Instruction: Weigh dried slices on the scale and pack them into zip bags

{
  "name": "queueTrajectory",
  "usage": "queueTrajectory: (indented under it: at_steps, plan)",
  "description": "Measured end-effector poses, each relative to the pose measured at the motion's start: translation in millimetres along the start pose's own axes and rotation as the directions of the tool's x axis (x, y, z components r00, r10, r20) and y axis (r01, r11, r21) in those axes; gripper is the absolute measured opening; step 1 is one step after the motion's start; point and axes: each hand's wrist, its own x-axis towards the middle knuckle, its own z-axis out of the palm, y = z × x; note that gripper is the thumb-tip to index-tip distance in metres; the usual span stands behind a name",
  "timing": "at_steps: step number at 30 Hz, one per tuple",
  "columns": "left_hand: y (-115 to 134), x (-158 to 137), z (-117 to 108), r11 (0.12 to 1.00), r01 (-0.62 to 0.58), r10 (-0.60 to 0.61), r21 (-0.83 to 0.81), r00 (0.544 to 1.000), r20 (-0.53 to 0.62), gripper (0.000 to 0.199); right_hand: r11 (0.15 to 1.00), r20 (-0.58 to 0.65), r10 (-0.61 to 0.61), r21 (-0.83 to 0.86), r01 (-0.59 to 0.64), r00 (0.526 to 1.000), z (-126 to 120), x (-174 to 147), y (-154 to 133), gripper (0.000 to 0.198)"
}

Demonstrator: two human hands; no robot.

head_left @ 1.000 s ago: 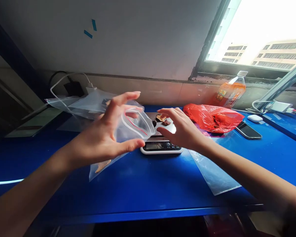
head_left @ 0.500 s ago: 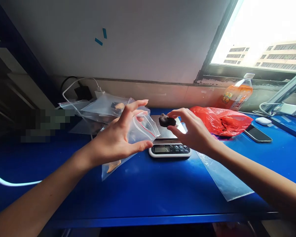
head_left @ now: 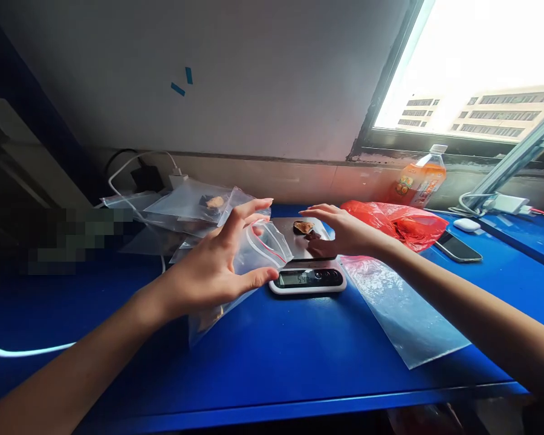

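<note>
My left hand [head_left: 226, 260] holds a clear zip-lock bag [head_left: 266, 244], its red-striped mouth gaping between thumb and fingers. A tan piece [head_left: 217, 314] shows low in that bag. On the steel plate of a small digital scale [head_left: 308, 281] lie two rough pieces: one with a tan face [head_left: 303, 227] and a darker one [head_left: 312, 236]. Over the plate's right side, my right hand [head_left: 333, 229] has its fingers and thumb apart around these pieces. The thumb is close to the darker piece; whether it touches cannot be made out.
Several filled clear bags [head_left: 181, 205] are piled at the left back. An empty-looking clear bag [head_left: 403, 320] lies flat right of the scale. Behind it are a red plastic bag [head_left: 390, 220], a phone [head_left: 460, 246], a white earphone case [head_left: 466, 225] and an orange drink bottle [head_left: 419, 178].
My right hand held a dark lump above the scale; now its fingers are apart, lower over the plate. Two pieces show there. The left hand keeps the bag's mouth spread.
</note>
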Motion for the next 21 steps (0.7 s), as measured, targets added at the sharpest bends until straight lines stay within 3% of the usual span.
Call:
queueTrajectory:
  at_steps: [4,9,14,18,21]
  plan:
    - [-3.8,-0.8,0.4,1.000,-0.012,0.012,-0.002,1.000,-0.001,0.087,0.995,0.113,-0.069,0.083,0.059,0.991,3.7,1.3,13.4,0.037]
    - [-3.6,-0.9,1.6,1.000,0.004,-0.004,-0.007,1.000,0.022,0.081,0.989,0.053,0.025,0.144,-0.032,0.998,3.8,1.0,15.1,0.022]
    - [3.7,-0.1,3.3,0.998,0.064,-0.064,-0.012,0.997,0.041,0.079,0.988,0.042,0.132,0.074,-0.135,0.990,10.3,-0.2,11.5,0.030]
    - [5.6,-0.7,3.8,0.997,0.070,-0.069,-0.022,0.997,0.037,0.078,0.992,-0.052,0.098,0.080,-0.094,0.994,15.7,5.6,14.9,0.039]
    - [4.2,-0.9,4.3,0.998,0.064,-0.063,-0.025,0.997,0.043,0.077,0.984,0.021,0.065,0.167,-0.068,0.998,16.9,11.2,18.0,0.034]
